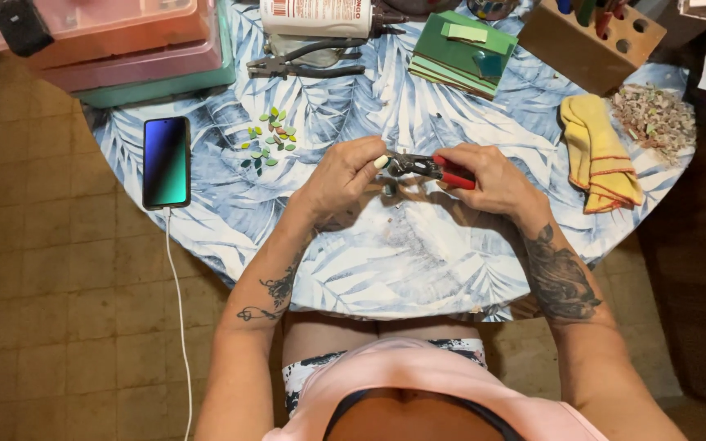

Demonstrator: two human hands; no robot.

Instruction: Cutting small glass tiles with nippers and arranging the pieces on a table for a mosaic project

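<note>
Glass piece [382, 162], small and pale, pinched in left hand [343, 175] fingertips just right of green chip cluster [269, 140]; right hand [488, 178] squeezes red-handled nippers [428, 167] onto it. Risk: uneven bite, piece shatters, shards strike fingers.

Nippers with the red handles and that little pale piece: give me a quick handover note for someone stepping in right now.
Left hand: pinches a small pale piece at the jaws of the nippers.
Right hand: closed around the red-handled nippers, held above the table.
Done: a cluster of small green leaf-shaped pieces lies on the leaf-print cloth, left of the hands.
Nearby: stacked green sheets at the back, a heap of offcuts far right, a yellow cloth.
Left: the pale piece is not yet set down with the cluster.
</note>
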